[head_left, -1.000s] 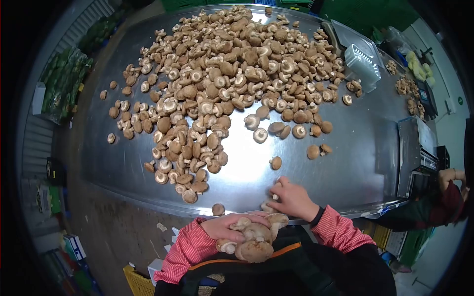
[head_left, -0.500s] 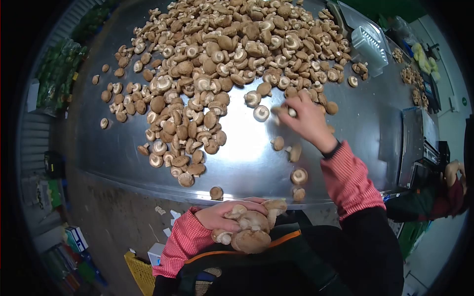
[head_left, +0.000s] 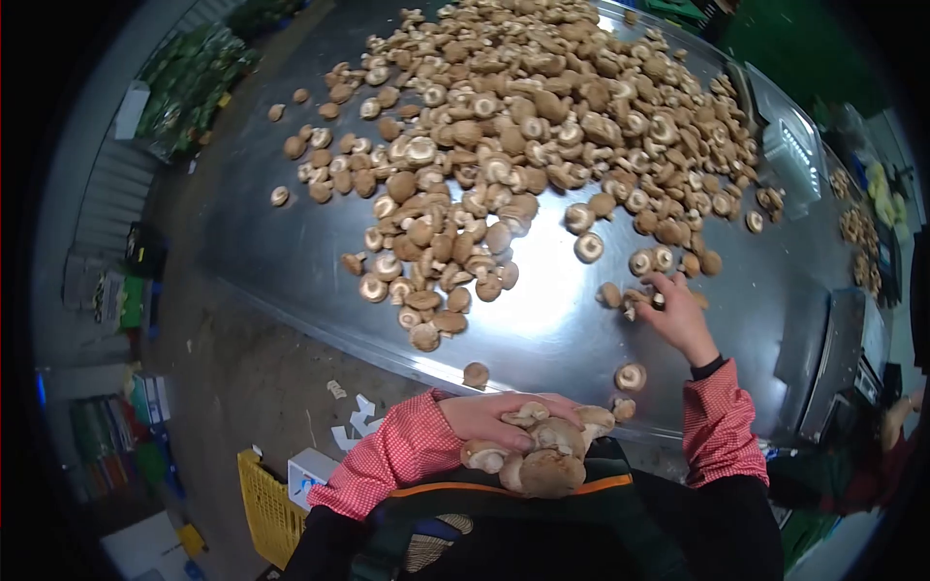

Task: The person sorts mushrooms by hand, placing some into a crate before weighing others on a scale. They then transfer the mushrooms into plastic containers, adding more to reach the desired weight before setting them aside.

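Observation:
Against my body at the table's near edge, my left hand is wrapped round a cluster of mushrooms, caps and stems showing. My right hand is over the metal table, fingers bent down at a mushroom with its stem visible; whether the fingers grip it is hard to tell. One more mushroom lies just left of those fingers. A big pile of brown mushrooms covers the far part of the table. Two single mushrooms lie nearer me, below my right hand.
Clear plastic trays stand at the far right, near a metal device. A person's arm shows at the right edge. On the floor at lower left are a yellow crate, a white box and paper scraps.
The camera view has turned, shifting the scene. My right hand has moved nearer me, to mushrooms lower on the table. My left hand still holds its cluster.

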{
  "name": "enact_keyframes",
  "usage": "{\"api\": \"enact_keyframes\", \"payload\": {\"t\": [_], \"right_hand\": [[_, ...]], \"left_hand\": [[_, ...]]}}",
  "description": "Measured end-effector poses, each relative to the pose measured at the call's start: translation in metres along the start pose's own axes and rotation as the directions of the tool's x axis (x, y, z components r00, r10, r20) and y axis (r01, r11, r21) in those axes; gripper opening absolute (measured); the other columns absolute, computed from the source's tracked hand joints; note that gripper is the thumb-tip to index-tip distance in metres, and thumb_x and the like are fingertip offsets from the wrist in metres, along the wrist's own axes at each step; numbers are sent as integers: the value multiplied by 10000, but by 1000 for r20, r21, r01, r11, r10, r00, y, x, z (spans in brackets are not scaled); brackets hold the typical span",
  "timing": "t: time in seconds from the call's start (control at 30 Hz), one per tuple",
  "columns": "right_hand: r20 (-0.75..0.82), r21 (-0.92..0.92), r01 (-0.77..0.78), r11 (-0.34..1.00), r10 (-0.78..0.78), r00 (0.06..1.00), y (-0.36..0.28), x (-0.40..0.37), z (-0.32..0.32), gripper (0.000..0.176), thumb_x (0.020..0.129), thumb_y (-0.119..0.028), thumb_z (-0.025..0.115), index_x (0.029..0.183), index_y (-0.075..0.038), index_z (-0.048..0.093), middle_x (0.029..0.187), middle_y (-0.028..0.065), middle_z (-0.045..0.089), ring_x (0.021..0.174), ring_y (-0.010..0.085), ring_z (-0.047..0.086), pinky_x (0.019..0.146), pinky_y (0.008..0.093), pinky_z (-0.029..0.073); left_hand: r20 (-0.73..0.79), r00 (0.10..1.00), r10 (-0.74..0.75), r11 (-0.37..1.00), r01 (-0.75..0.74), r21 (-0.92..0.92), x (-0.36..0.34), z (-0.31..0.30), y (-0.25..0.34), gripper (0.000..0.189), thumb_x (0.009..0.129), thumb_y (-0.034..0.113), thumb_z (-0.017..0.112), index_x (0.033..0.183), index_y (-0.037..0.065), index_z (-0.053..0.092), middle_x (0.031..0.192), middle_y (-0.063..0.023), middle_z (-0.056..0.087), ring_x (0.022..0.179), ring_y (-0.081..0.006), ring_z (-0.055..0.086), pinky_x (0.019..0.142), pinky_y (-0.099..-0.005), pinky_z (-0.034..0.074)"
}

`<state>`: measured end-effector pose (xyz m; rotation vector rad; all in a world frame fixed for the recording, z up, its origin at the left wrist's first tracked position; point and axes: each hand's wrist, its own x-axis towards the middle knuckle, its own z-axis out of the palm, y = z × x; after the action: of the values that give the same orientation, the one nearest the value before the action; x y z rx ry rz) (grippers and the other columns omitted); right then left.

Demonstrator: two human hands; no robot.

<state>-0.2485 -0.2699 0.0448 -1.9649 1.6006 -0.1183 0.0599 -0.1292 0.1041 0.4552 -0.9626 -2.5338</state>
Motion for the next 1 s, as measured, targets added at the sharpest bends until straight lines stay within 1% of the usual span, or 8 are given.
{"api": "enact_keyframes", "payload": {"t": [0.3, 0.37, 0.5, 0.63, 0.67, 0.73, 0.87, 1.0], "right_hand": [[578, -5, -90, 996, 77, 813, -4, 8, -30, 438, 770, -348, 773, 1127, -101, 719, 913, 129, 735, 832, 246, 699, 772, 346, 546], [528, 24, -93, 995, 66, 846, -6, 3, -28, 396, 785, -291, 765, 1125, -94, 719, 897, 112, 728, 818, 209, 690, 767, 328, 542], [532, 247, -179, 952, 21, 846, -11, -2, -26, 322, 816, -188, 726, 1108, -52, 714, 940, 82, 716, 857, 159, 666, 806, 307, 526], [538, 641, -127, 757, -325, 778, -49, -11, -9, 326, 773, -140, 687, 1069, -4, 697, 1038, 44, 688, 990, 147, 624, 940, 311, 466], [469, 730, -72, 679, -423, 775, -59, -12, 3, 301, 785, -163, 681, 1041, -6, 695, 1024, 59, 688, 961, 153, 641, 903, 299, 488], [490, 862, -346, 370, -433, 757, -78, -22, 17, 367, 793, -196, 720, 1099, 0, 671, 1090, 88, 683, 1007, 193, 644, 905, 319, 503], [421, 811, -585, -14, -681, 599, -117, -41, 54, 508, 708, -310, 790, 1053, 47, 682, 1111, 176, 668, 1004, 285, 652, 924, 365, 501], [470, 811, -543, 216, -793, 387, -213, -44, 67, 430, 736, -225, 810, 1057, 35, 693, 1148, 185, 643, 1105, 304, 596, 971, 397, 446]], "left_hand": [[-84, 996, 13, 980, -30, -195, -20, 2, -13, 740, 760, 336, 776, 1405, 70, 533, 1586, -173, 271, 1461, -291, 300, 1196, -382, 223], [-92, 996, 13, 953, -40, -301, -25, 3, -17, 701, 756, 234, 754, 1400, 65, 535, 1588, -166, 268, 1455, -286, 311, 1194, -378, 240], [-106, 994, 30, 982, -49, -182, -31, 3, -11, 678, 718, 57, 652, 1387, 62, 543, 1591, -156, 272, 1452, -266, 321, 1193, -369, 251], [-152, 987, 50, 987, -72, -145, -47, 7, -11, 659, 719, 22, 617, 1374, 61, 551, 1573, -150, 321, 1465, -257, 298, 1206, -367, 205], [-179, 982, 58, 989, -81, -124, -55, 8, -11, 647, 728, 28, 620, 1371, 61, 553, 1563, -149, 343, 1469, -257, 290, 1209, -367, 194], [-208, 976, 64, 987, -93, -131, -69, 11, -14, 631, 744, 48, 631, 1370, 61, 552, 1527, -147, 397, 1476, -260, 273, 1211, -368, 179], [-248, 955, 161, 973, -196, -120, -110, 7, -33, 600, 777, 87, 657, 1367, 60, 552, 1452, -144, 482, 1472, -266, 274, 1208, -376, 182], [-292, 937, 194, 912, -282, -297, -172, 3, -57, 632, 835, 136, 685, 1409, -19, 470, 1441, -124, 479, 1406, -219, 380, 1171, -362, 287]]}}
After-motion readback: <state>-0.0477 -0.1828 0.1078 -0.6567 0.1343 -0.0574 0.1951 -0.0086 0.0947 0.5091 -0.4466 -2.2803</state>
